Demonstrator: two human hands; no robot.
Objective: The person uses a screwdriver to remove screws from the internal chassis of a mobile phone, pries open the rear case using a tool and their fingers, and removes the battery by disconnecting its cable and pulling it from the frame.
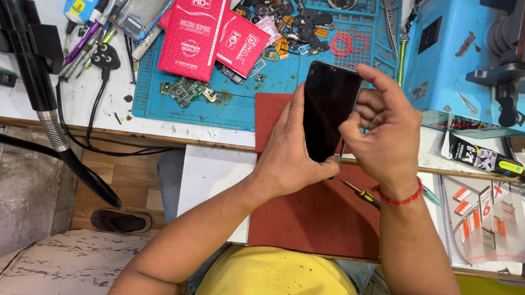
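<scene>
While gripping a black smartphone [329, 111] from its left edge and back, the left hand [290, 150] is holding it upright above a dark red mat [316, 217], screen facing the camera and dark. Pinching the phone's right edge, the right hand [383, 133] is curling its fingers against the side, with the index finger arching over the top right corner (both hands grasping the same phone, so 2 points of hold). Circling the right wrist, a red thread band [401, 198]. Lying on the mat just beside that wrist, a small screwdriver with a yellow and black handle [360, 194], partly hidden by the arm. Spreading out behind the phone, a blue work mat [241, 105] carrying 2 red flat packets [212, 28], a small green circuit board [186, 90], loose dark phone parts [304, 13] and 2 thin red rings [348, 44]. Standing to the right, a blue machine housing [456, 63]. Leaning along the left side, a black handle with a metal-wound hose [34, 76], and near it a black mains plug [104, 59] with its cable trailing over the white bench edge. Resting on the floor below the bench, a dark sandal [120, 220].
</scene>
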